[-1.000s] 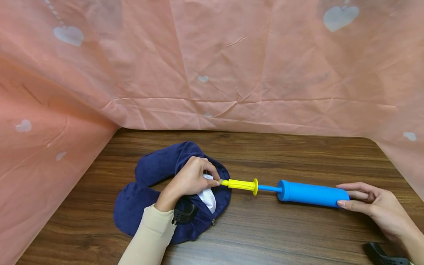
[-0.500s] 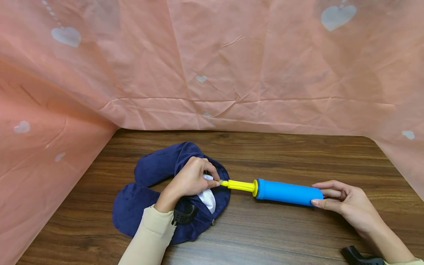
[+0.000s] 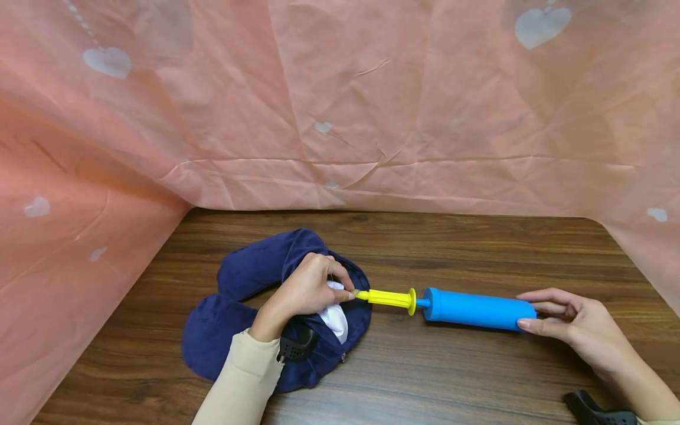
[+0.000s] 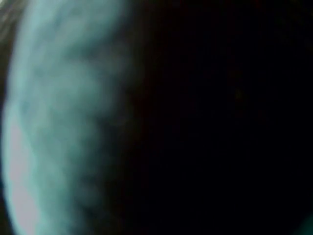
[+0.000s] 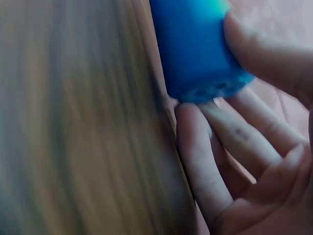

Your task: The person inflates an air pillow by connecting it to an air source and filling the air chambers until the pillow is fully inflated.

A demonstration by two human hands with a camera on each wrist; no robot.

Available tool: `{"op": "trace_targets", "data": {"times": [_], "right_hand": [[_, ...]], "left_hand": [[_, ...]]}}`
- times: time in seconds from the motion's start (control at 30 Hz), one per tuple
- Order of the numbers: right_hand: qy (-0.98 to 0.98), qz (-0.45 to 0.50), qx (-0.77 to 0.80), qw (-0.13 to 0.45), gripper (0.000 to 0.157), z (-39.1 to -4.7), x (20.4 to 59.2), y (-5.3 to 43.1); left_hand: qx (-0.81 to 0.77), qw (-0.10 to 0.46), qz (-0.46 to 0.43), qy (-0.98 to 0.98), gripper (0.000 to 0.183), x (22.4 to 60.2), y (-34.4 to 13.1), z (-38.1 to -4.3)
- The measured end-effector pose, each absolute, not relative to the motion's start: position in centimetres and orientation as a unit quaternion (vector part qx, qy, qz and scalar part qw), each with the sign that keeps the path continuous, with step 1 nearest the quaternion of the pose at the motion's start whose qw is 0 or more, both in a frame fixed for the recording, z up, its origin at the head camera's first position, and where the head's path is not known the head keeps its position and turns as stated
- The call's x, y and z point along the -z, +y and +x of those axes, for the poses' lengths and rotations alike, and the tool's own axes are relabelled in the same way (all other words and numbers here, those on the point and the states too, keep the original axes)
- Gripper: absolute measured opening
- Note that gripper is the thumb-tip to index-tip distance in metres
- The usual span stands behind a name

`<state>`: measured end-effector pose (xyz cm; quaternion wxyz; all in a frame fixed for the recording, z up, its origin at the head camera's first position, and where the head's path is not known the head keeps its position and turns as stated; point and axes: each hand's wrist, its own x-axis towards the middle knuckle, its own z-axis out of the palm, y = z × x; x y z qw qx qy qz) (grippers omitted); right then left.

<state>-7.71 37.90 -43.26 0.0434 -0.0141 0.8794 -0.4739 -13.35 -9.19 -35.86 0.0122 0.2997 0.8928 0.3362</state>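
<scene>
A navy U-shaped neck pillow [image 3: 255, 265] lies on the table, its cover parted over a white inner bladder [image 3: 334, 321]. My left hand [image 3: 310, 283] reaches over it, thumb and fingertips pinching a small clear valve [image 3: 356, 293] at the tip of the hand pump's yellow end [image 3: 390, 298]. A short length of blue rod links that end to the blue pump barrel [image 3: 480, 309]. At the barrel's far end, my right hand [image 3: 576, 321] grips with thumb and fingers. Close up in the right wrist view, the barrel's end [image 5: 205, 54] has small holes. The left wrist view is dark and blurred.
The brown wood-grain table [image 3: 425, 378] runs under everything. A pink cloth [image 3: 372, 106] with pale hearts hangs behind it and along the sides. Black wrist devices [image 3: 298, 345] are strapped to both forearms.
My right hand first pushed the barrel left until it met the yellow end, and has since drawn it slightly right, baring some rod. The left hand stays at the valve.
</scene>
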Motion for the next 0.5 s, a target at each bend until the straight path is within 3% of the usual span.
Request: {"op": "trace_targets", "data": {"times": [0.2,0.5], "right_hand": [[0.873,0.016,0.487,0.024,0.037,-7.3,44.4,42.9],[0.851,0.027,0.525,-0.021,0.053,-7.0,46.9,48.9]], "left_hand": [[-0.338,0.016,0.302,0.891,0.010,35.8,-8.9,-13.5],[-0.335,0.018,0.303,0.892,0.009,35.8,-8.9,-13.6]]}}
